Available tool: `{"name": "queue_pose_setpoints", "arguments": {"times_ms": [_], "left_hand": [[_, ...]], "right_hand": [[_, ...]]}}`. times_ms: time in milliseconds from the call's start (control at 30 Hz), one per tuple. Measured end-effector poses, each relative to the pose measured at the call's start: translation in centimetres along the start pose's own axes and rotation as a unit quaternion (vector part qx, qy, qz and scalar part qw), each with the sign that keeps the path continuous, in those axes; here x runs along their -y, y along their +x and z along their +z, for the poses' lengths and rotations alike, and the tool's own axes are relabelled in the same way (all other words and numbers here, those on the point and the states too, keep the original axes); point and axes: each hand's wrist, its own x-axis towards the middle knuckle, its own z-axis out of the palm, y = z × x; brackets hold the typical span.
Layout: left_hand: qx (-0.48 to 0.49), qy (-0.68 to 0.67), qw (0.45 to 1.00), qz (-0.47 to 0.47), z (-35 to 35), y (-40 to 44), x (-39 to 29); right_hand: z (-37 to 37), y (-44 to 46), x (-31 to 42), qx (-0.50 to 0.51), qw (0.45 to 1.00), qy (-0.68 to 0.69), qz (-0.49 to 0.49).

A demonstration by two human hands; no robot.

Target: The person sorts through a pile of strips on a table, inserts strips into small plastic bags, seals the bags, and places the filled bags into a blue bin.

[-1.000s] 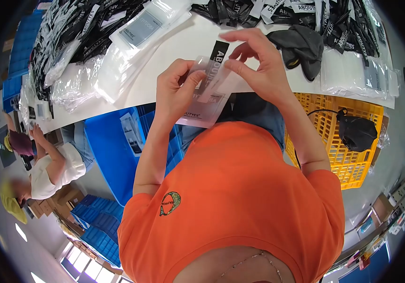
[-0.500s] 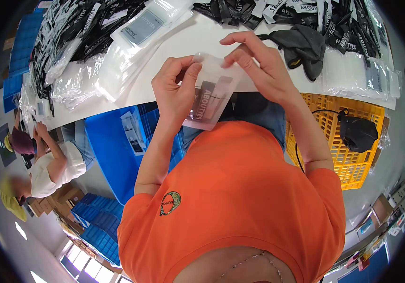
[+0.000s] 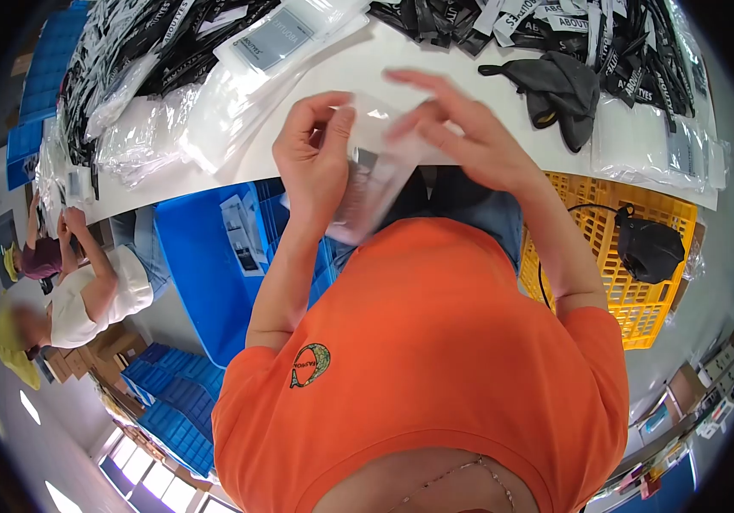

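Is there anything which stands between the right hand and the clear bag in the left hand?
Nothing visible does. The right hand is at the bag's upper part; blur hides whether they touch. The grey cloth lies off to the right, not between them.

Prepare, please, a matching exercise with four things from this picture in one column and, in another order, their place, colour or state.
1. Clear bag
2. Dark grey cloth item
3. Crate on the right
4. Large bin on the left

A. Yellow
B. Lying on the white table
C. Blue
D. Pinched in the left hand

Pairs: 1-D, 2-B, 3-A, 4-C
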Motion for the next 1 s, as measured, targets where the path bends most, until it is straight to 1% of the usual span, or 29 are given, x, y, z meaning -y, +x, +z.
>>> {"name": "queue_pose_setpoints", "arguments": {"times_ms": [33, 100, 133, 167, 233, 267, 300, 333, 367, 467, 567, 600, 667, 700, 767, 800, 867, 900, 967, 1000], "left_hand": [[-0.022, -0.068, 0.997, -0.038, 0.0, -0.1, -0.6], [-0.049, -0.077, 0.996, 0.004, -0.1, -0.1, -0.8], [-0.061, -0.082, 0.994, 0.027, -0.1, 0.0, -0.9], [-0.051, -0.095, 0.994, 0.017, -0.3, 0.1, -1.0], [-0.032, -0.123, 0.992, -0.008, -0.6, -0.2, -1.0], [0.004, -0.139, 0.989, -0.044, -0.7, -0.3, -0.8], [0.039, -0.155, 0.984, -0.081, -0.9, -0.5, -0.7], [0.073, -0.170, 0.976, -0.117, -1.2, -0.7, -0.5], [0.086, -0.172, 0.978, -0.078, -1.1, -1.0, 0.3], [0.082, -0.162, 0.979, -0.088, -1.6, -1.1, 0.1], [0.091, -0.132, 0.985, -0.056, -2.0, -1.1, 0.7], [0.102, -0.156, 0.980, -0.073, -2.4, -1.0, 0.9], [0.128, -0.199, 0.966, -0.107, -3.5, -0.5, 1.4], [0.129, -0.223, 0.958, -0.130, -3.9, -0.6, 1.8], [0.127, -0.271, 0.938, -0.174, -4.6, -0.7, 2.4], [0.122, -0.275, 0.939, -0.167, -4.9, -0.8, 2.1], [0.108, -0.281, 0.941, -0.152, -5.6, -1.0, 1.2], [0.087, -0.257, 0.953, -0.137, -6.1, -1.2, 1.3], [0.044, -0.205, 0.972, -0.109, -7.5, -1.8, 1.9], [0.028, -0.128, 0.984, -0.117, -9.0, -2.4, 2.1]], "right_hand": [[0.4, 0.2, -0.7, -0.080, 0.993, 0.081, -0.037], [-0.2, 0.2, -1.0, -0.085, 0.993, -0.080, -0.010], [-0.3, 0.3, -1.0, -0.090, 0.983, -0.161, 0.001], [-0.1, 0.3, -1.4, -0.034, 0.995, -0.085, 0.043], [0.9, 0.2, -1.6, -0.057, 0.996, -0.042, 0.060], [1.6, 0.3, -1.6, -0.067, 0.995, -0.020, 0.070], [2.5, 0.5, -1.6, -0.089, 0.995, 0.027, 0.034], [3.4, 0.6, -1.6, -0.093, 0.995, 0.035, 0.029], [4.1, 0.7, -1.5, -0.097, 0.994, 0.042, 0.024], [5.6, 1.2, -1.1, -0.108, 0.992, 0.054, 0.020], [6.2, 1.4, -1.4, -0.119, 0.992, 0.034, 0.021], [6.4, 1.8, -1.3, -0.123, 0.992, 0.023, 0.019], [6.3, 2.5, -0.4, -0.137, 0.984, 0.077, 0.082], [6.5, 2.7, 0.0, -0.145, 0.977, 0.106, 0.115], [6.7, 3.0, -0.7, -0.143, 0.973, 0.136, 0.119], [6.9, 3.1, -1.1, -0.140, 0.971, 0.151, 0.122], [8.3, 3.1, -1.6, -0.135, 0.973, 0.137, 0.127], [8.9, 3.3, -1.7, -0.131, 0.974, 0.130, 0.129], [9.2, 3.5, -1.8, -0.061, 0.983, 0.123, 0.119], [9.4, 3.6, -1.9, -0.028, 0.986, 0.120, 0.113]]}}
